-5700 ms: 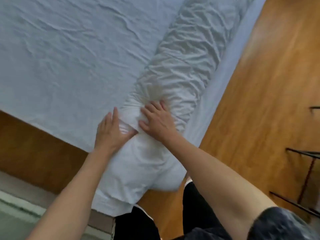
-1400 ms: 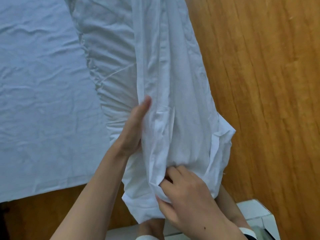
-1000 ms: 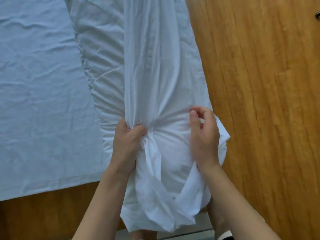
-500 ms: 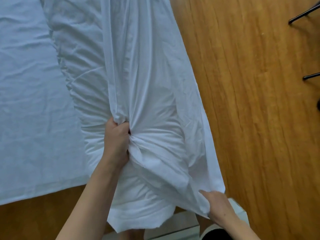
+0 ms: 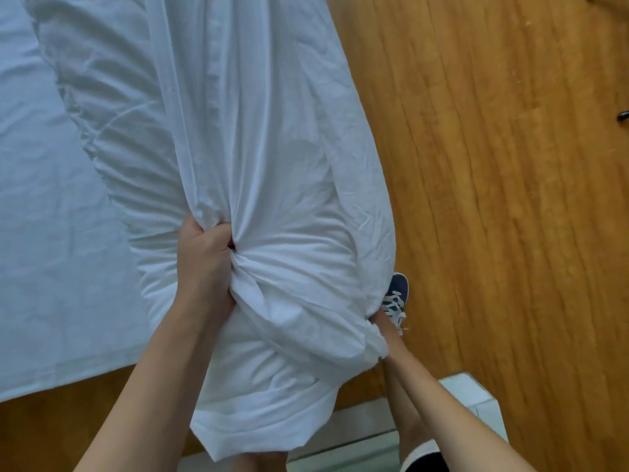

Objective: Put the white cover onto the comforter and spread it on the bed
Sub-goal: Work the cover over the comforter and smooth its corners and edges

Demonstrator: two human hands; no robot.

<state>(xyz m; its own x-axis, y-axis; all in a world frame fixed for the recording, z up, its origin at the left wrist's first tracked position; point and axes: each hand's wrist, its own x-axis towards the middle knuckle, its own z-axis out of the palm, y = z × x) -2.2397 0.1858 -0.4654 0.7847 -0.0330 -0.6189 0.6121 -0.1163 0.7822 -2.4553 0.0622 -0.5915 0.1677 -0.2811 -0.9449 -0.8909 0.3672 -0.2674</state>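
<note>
The white cover (image 5: 272, 141) is stretched over the bunched comforter (image 5: 129, 155), which runs along the right edge of the bed (image 5: 44, 233) and hangs off its near corner. My left hand (image 5: 204, 264) grips a twisted bunch of cover and comforter together near the middle of the roll. My right hand (image 5: 381, 321) is mostly hidden under the cover's lower right edge, pulling that edge down and toward me; its fingers do not show.
The bed carries a wrinkled pale blue sheet. Wooden floor (image 5: 510, 199) lies to the right. A dark blue sneaker (image 5: 396, 298) shows beside the cover's edge. A white box (image 5: 473, 400) sits on the floor by my right arm.
The view has moved closer. My left hand keeps its grip on the bunch. My right hand has tucked under the cover's right edge and the sneaker has come into view.
</note>
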